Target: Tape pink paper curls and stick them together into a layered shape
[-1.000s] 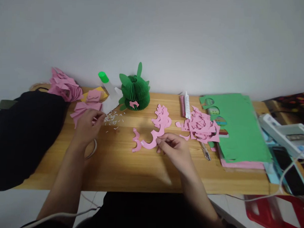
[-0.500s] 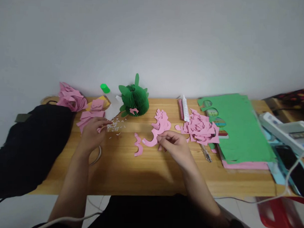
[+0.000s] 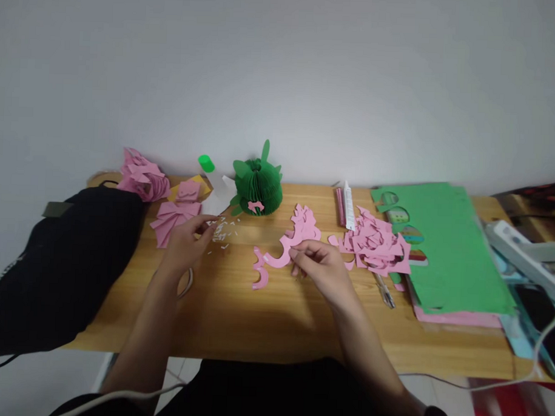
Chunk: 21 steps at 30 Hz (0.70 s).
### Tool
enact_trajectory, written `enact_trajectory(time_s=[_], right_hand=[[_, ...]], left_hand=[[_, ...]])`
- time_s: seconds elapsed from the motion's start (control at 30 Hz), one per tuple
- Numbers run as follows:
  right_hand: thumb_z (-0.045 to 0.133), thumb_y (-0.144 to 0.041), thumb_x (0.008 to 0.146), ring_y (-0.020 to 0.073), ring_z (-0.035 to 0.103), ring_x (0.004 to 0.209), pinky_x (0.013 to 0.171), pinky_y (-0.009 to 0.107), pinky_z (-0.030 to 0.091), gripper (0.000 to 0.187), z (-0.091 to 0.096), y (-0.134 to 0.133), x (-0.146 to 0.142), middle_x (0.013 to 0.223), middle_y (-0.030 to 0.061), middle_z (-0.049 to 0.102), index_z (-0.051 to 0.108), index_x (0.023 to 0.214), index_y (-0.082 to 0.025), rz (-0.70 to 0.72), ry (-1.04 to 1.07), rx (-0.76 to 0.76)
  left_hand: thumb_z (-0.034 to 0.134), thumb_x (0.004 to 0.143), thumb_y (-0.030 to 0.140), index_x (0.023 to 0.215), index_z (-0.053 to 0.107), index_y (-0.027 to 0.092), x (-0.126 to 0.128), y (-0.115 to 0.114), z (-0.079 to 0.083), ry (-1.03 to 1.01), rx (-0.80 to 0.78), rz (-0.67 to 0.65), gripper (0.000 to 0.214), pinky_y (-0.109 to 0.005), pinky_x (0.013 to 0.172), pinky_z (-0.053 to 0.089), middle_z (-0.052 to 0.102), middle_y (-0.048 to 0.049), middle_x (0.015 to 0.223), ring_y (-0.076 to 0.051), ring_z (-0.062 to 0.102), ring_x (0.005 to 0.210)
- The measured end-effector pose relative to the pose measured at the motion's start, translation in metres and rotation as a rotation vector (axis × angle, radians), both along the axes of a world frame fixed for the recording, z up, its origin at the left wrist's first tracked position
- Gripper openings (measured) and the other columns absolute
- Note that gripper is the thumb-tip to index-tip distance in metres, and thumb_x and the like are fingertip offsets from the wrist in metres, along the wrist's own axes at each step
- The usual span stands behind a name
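My right hand (image 3: 320, 267) pinches the edge of a curved pink paper cutout (image 3: 276, 261) above the table. Just beyond it lies a heap of scalloped pink cutouts (image 3: 305, 221); whether the held one is joined to them I cannot tell. A smaller wavy pink piece (image 3: 261, 277) rests to its left. Thumb and forefinger of my left hand (image 3: 188, 242) are close together at a scatter of tiny white strips (image 3: 221, 231); anything between them is too small to make out. Behind stands a green pleated paper ball (image 3: 259, 186) with leaf shapes and a pink piece on its front.
At left are a black bag (image 3: 70, 267), folded pink paper (image 3: 174, 219), a green-capped glue stick (image 3: 207, 163) and a tape roll (image 3: 186, 282). Rightward lie a white tube (image 3: 349, 205), pink scraps (image 3: 376, 242), a cutter-like tool (image 3: 384, 292), green sheets (image 3: 453, 256) and a phone (image 3: 535, 314).
The whole view has shifted, so the table things appear farther right. The curved pink cutout in my right hand has come slightly nearer the small wavy piece. My left hand stays by the white strips.
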State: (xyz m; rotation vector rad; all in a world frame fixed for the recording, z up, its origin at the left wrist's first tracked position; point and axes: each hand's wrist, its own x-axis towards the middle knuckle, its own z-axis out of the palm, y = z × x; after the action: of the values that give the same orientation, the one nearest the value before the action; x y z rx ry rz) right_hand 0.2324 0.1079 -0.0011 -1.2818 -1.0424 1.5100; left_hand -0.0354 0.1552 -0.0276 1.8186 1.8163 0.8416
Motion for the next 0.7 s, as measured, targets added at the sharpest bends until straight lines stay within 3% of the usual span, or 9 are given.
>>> enact_trajectory(time_s=[0.13, 0.23, 0.27, 0.33, 0.5, 0.6, 0.7], right_hand=[[0.08, -0.042, 0.065, 0.0086, 0.052, 0.04, 0.043, 0.022, 0.04, 0.028, -0.001, 0.0, 0.0, 0.047, -0.0049, 0.06, 0.064, 0.064, -0.019, 0.013, 0.015, -0.005], [0.079, -0.042, 0.066, 0.0089, 0.052, 0.042, 0.044, 0.022, 0.039, 0.027, 0.0, -0.001, 0.001, 0.049, -0.0039, 0.061, 0.065, 0.065, -0.019, -0.014, 0.01, 0.021], [0.079, -0.042, 0.067, 0.0094, 0.053, 0.043, 0.044, 0.023, 0.04, 0.027, 0.0, -0.001, 0.002, 0.05, -0.0036, 0.061, 0.065, 0.066, -0.019, -0.03, 0.0, 0.033], [0.078, -0.042, 0.069, 0.0105, 0.055, 0.045, 0.045, 0.024, 0.041, 0.025, 0.002, -0.003, 0.004, 0.051, -0.0034, 0.061, 0.066, 0.068, -0.02, -0.065, -0.015, 0.06], [0.071, -0.051, 0.078, 0.0119, 0.056, 0.048, 0.048, 0.025, 0.043, 0.031, 0.003, -0.01, 0.009, 0.053, -0.0021, 0.063, 0.065, 0.07, -0.021, -0.052, 0.025, 0.089], [0.069, -0.058, 0.077, 0.0119, 0.058, 0.05, 0.046, 0.025, 0.043, 0.037, 0.005, -0.014, 0.007, 0.061, 0.0003, 0.067, 0.068, 0.073, -0.021, 0.059, 0.058, 0.063], [0.076, -0.051, 0.073, 0.0104, 0.057, 0.047, 0.046, 0.024, 0.045, 0.032, 0.007, -0.016, 0.001, 0.062, -0.0003, 0.067, 0.069, 0.072, -0.02, 0.069, 0.064, 0.022]], left_hand=[[0.054, 0.084, 0.04, 0.091, 0.07, 0.019, 0.021, -0.008, 0.005, -0.076, -0.036, -0.057, 0.027, -0.027, 0.062, 0.051, 0.072, -0.0031, 0.075, -0.016, 0.063, 0.065], [0.056, 0.085, 0.044, 0.082, 0.071, 0.021, 0.045, -0.02, 0.02, -0.178, -0.126, -0.246, 0.028, -0.028, 0.066, 0.056, 0.074, -0.0036, 0.076, -0.018, 0.069, 0.071], [0.055, 0.087, 0.042, 0.08, 0.071, 0.021, 0.052, -0.023, 0.026, -0.253, -0.18, -0.363, 0.028, -0.029, 0.068, 0.057, 0.075, -0.0049, 0.077, -0.019, 0.071, 0.074], [0.056, 0.088, 0.038, 0.078, 0.071, 0.02, 0.064, -0.028, 0.036, -0.365, -0.234, -0.455, 0.025, -0.028, 0.065, 0.057, 0.075, -0.0051, 0.077, -0.019, 0.071, 0.072], [0.055, 0.088, 0.032, 0.077, 0.069, 0.018, 0.08, -0.032, 0.047, -0.449, -0.255, -0.437, 0.022, -0.025, 0.057, 0.055, 0.073, -0.0032, 0.07, -0.016, 0.069, 0.062], [0.053, 0.089, 0.032, 0.076, 0.068, 0.018, 0.087, -0.035, 0.047, -0.419, -0.198, -0.428, 0.023, -0.023, 0.051, 0.052, 0.071, -0.0016, 0.069, -0.014, 0.066, 0.059], [0.053, 0.09, 0.028, 0.076, 0.067, 0.019, 0.093, -0.039, 0.049, -0.319, -0.086, -0.408, 0.022, -0.021, 0.051, 0.049, 0.07, 0.001, 0.068, -0.013, 0.064, 0.06]])
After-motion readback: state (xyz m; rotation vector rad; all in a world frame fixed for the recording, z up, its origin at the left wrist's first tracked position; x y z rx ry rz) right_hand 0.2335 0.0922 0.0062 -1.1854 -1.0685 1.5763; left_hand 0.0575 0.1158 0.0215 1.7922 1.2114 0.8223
